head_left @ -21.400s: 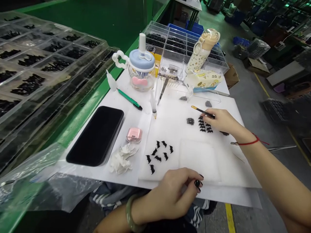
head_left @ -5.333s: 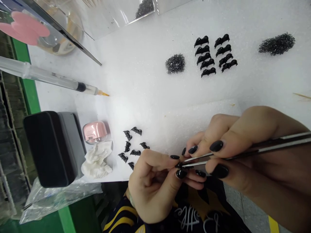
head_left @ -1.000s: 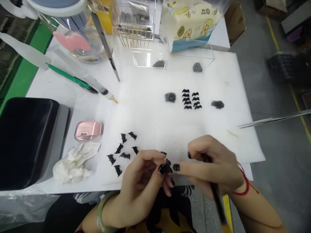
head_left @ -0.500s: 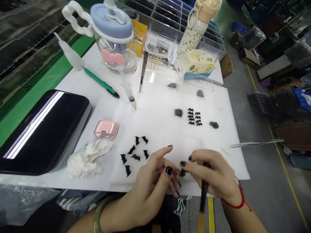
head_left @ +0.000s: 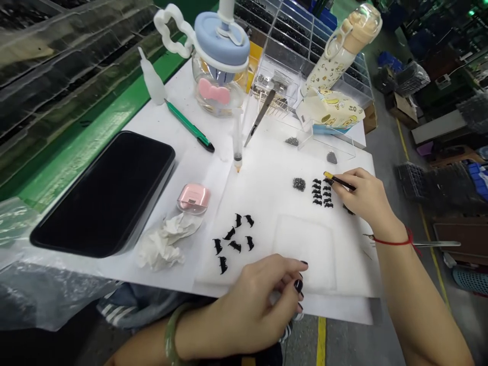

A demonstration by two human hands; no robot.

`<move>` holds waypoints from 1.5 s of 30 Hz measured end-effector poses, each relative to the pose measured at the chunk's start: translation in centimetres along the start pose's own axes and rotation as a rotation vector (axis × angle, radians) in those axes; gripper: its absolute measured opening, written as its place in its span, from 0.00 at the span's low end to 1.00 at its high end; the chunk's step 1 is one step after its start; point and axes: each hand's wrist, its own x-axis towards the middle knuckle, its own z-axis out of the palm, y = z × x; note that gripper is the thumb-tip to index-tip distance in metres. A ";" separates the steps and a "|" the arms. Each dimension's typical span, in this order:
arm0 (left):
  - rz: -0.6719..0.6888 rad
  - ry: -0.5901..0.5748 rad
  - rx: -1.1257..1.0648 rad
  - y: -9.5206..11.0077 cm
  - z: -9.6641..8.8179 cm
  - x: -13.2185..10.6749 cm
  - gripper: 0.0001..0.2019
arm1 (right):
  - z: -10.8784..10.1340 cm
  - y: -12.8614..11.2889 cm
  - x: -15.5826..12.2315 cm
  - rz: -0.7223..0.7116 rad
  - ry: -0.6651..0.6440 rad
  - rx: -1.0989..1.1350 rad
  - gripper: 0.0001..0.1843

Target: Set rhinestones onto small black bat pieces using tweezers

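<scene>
My right hand [head_left: 369, 195] grips a slim black stick with a yellow tip. That tip meets the upper end of two columns of small black bat-like pieces [head_left: 317, 192] on the white foam sheet [head_left: 263, 188]. My left hand [head_left: 267, 300] is by the near edge of the sheet, thumb curled against the bent fingers and index finger reaching forward. Anything between those fingertips is hidden. Several larger black bat-shaped pieces [head_left: 235, 246] lie left of it. A small pile of dark beads [head_left: 299, 184] sits beside the columns; another lies partly behind my right hand.
To the left are a black tablet-like device [head_left: 102, 193], a pink case [head_left: 193, 197] and crumpled tissue [head_left: 162, 241]. A green pen [head_left: 188, 124], syringe [head_left: 237, 142], craft knife [head_left: 260, 117] and drinking jar [head_left: 221, 56] stand or lie farther back. Tweezers [head_left: 434, 244] extend past the right edge.
My right hand has moved away from my left, forward and right, to the small pieces, turning the stick's yellow tip onto them. My left hand stays near the front edge. The view has shifted.
</scene>
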 end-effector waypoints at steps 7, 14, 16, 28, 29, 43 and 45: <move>0.107 0.008 0.100 0.2 -0.1 0.4 0.16 | -3.7 -2.6 -0.1 -0.068 0.080 0.078 0.13; 0.275 0.013 0.166 -0.1 -0.2 0.7 0.15 | -5.7 -15.3 -0.3 -0.438 -0.256 0.507 0.13; 0.284 0.025 0.191 -0.1 -0.2 0.7 0.15 | -5.0 -17.9 -0.2 -0.453 -0.340 0.505 0.13; 0.186 0.103 -0.023 -0.9 0.9 -0.3 0.16 | -8.4 -18.0 -2.0 -0.181 -0.302 0.613 0.09; 0.171 0.135 -0.053 -1.1 1.2 -0.4 0.17 | -9.2 -17.4 -2.9 -0.121 -0.329 0.676 0.11; 0.272 0.156 0.029 -1.3 0.3 -0.7 0.25 | -9.3 -16.3 -8.1 -0.011 -0.502 0.943 0.16; 0.295 0.118 0.012 -1.0 0.1 -0.6 0.27 | -9.4 -16.1 -8.0 0.001 -0.503 0.963 0.15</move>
